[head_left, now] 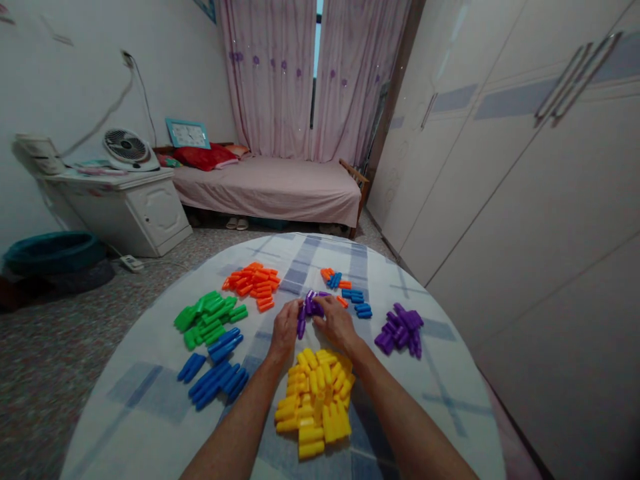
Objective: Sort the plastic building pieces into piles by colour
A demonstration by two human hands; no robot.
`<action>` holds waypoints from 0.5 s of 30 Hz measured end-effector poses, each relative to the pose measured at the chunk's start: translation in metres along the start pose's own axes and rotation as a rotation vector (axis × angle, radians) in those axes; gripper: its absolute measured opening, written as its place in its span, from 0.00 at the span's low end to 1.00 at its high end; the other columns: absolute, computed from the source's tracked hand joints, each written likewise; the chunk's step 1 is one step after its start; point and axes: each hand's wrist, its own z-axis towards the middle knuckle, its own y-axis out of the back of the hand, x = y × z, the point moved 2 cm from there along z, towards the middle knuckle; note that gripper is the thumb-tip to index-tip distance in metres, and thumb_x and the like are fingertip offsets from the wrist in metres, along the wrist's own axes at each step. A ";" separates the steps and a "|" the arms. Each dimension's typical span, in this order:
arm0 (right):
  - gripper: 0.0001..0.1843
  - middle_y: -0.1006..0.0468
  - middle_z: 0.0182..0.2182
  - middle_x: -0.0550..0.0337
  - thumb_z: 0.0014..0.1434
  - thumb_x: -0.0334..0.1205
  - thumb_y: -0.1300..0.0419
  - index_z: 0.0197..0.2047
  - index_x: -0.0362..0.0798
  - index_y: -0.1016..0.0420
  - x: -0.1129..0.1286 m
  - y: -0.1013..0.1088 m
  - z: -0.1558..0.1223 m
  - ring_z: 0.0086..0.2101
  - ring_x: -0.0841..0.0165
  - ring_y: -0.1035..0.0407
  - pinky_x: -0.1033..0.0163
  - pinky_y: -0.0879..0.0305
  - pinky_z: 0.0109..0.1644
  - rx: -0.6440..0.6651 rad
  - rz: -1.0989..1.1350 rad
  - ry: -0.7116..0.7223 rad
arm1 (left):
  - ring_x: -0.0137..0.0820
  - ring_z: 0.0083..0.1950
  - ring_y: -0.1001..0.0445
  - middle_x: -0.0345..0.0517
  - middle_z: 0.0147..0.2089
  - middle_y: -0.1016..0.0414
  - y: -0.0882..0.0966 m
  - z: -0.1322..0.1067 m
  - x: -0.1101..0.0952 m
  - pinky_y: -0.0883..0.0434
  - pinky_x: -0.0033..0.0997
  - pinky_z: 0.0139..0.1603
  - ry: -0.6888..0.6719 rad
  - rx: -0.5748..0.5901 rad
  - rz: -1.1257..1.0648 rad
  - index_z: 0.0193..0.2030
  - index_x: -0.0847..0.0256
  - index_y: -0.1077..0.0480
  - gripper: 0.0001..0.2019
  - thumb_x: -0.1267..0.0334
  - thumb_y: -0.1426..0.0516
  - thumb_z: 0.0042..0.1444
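Note:
Both hands meet over a small cluster of purple plastic pieces (311, 305) near the middle of the round table (150, 427). My left hand (286, 328) curls its fingers round purple pieces on the cluster's left side. My right hand (336, 321) closes its fingers on the cluster from the right. A yellow pile (315, 400) lies just below my wrists. A larger purple pile (401, 329) sits to the right of my right hand.
Sorted piles lie on the checked tablecloth: orange (254, 283), green (209, 317), blue (216, 370), and a small mixed orange and blue group (347, 293). Wardrobe doors (525, 187) stand close on the right. A bed (270, 187) and a white cabinet (125, 207) are beyond.

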 end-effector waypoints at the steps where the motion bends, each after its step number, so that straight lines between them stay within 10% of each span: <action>1: 0.24 0.29 0.48 0.55 0.52 0.33 0.42 0.53 0.54 0.33 0.001 -0.001 0.000 0.46 0.63 0.34 0.61 0.37 0.47 -0.002 -0.026 -0.001 | 0.34 0.47 0.26 0.51 0.44 0.24 0.000 0.000 0.000 0.30 0.37 0.51 -0.001 -0.005 -0.005 0.46 0.62 0.29 0.23 0.47 0.56 0.61; 15: 0.21 0.27 0.39 0.58 0.46 0.27 0.47 0.45 0.48 0.30 -0.025 0.014 -0.022 0.38 0.67 0.33 0.62 0.37 0.44 -0.088 0.181 -0.007 | 0.33 0.45 0.26 0.51 0.43 0.25 -0.002 0.001 -0.001 0.29 0.36 0.49 0.024 -0.039 -0.039 0.42 0.63 0.29 0.22 0.47 0.54 0.60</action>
